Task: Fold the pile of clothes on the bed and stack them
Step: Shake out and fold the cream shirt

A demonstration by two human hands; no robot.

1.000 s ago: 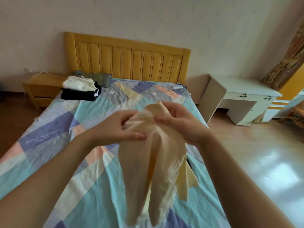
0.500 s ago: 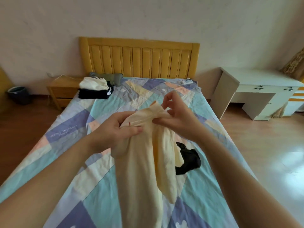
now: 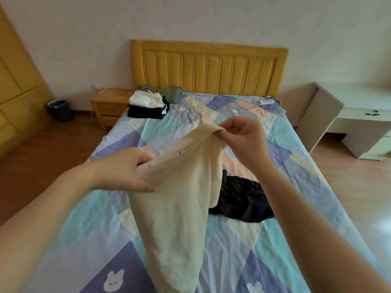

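Clothes being folded: cream garment (image 3: 175, 218), held up over the bed (image 3: 88, 240), hanging down toward the near edge of the view
Far left stuff: dark bin (image 3: 60, 109) on the floor, wooden nightstand (image 3: 110, 107) beside the bed
Stack: white piece on a black one, folded pile (image 3: 148, 107) at the bed's far left corner, grey-green pillow (image 3: 169, 94) just behind it
Left hand (image 3: 124, 170): fingers curled, gripping the garment's lower left edge
Right hand (image 3: 243, 138): thumb and forefinger pinching the top edge, other fingers loosely curled
Black garment (image 3: 241, 199): crumpled on the bedsheet, partly behind the cream one
Right side: white remote-looking thing (image 3: 266, 101) by the headboard (image 3: 209, 68), white desk (image 3: 359, 115)
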